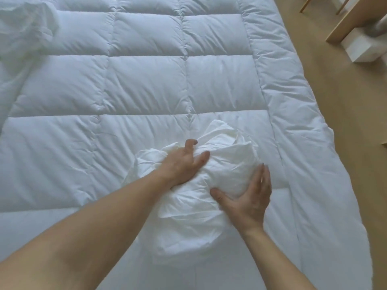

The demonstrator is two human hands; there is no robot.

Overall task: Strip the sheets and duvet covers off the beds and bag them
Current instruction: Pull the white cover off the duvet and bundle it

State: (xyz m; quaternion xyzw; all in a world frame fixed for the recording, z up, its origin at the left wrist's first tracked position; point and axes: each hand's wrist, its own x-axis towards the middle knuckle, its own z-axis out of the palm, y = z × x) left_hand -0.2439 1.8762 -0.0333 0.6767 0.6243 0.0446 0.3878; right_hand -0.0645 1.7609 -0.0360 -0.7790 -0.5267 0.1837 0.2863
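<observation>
A crumpled bundle of white linen (209,208) lies on the bare quilted white duvet (146,84) that covers the bed. My left hand (184,162) presses down on the bundle's top left, fingers spread and partly sunk into the cloth. My right hand (249,197) cups the bundle's right side, thumb and fingers wrapped against the fabric. Which piece of bedding the bundle is cannot be told. More loose white fabric (23,28) is heaped at the far left corner of the bed.
Tan carpet floor (345,132) runs along the bed's right edge. A light wooden furniture piece (354,19) and a white box (364,49) stand on the floor at the upper right.
</observation>
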